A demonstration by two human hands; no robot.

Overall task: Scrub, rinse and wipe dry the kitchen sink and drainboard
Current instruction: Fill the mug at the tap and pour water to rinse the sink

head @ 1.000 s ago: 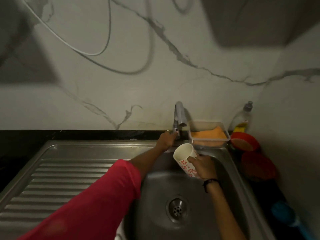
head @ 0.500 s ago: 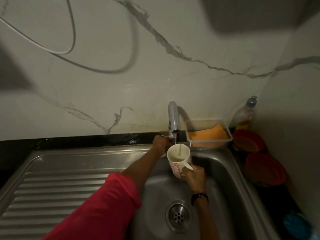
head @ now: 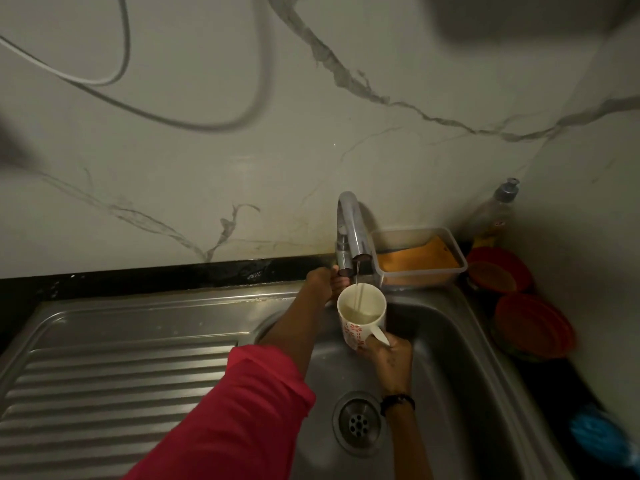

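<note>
A steel sink [head: 460, 344] with a round drain [head: 357, 423] lies beside a ribbed drainboard [head: 121, 382] on its left. A chrome tap [head: 349, 226] at the back runs a thin stream of water into a white mug with red flowers [head: 360, 317]. My right hand [head: 389, 355] grips the mug by its handle and holds it under the spout. My left hand [head: 322, 280] reaches to the base of the tap and grips its knob.
A clear tub holding an orange cloth [head: 419, 258] sits right of the tap. A dish-soap bottle [head: 491, 216] stands in the corner. Two red bowls [head: 530, 327] rest on the dark counter at right, with a blue brush [head: 599, 434] nearer me.
The mug has gone from tilted beside the tap to upright under the spout. Water started running and now partly fills the mug. The left hand stays at the tap.
</note>
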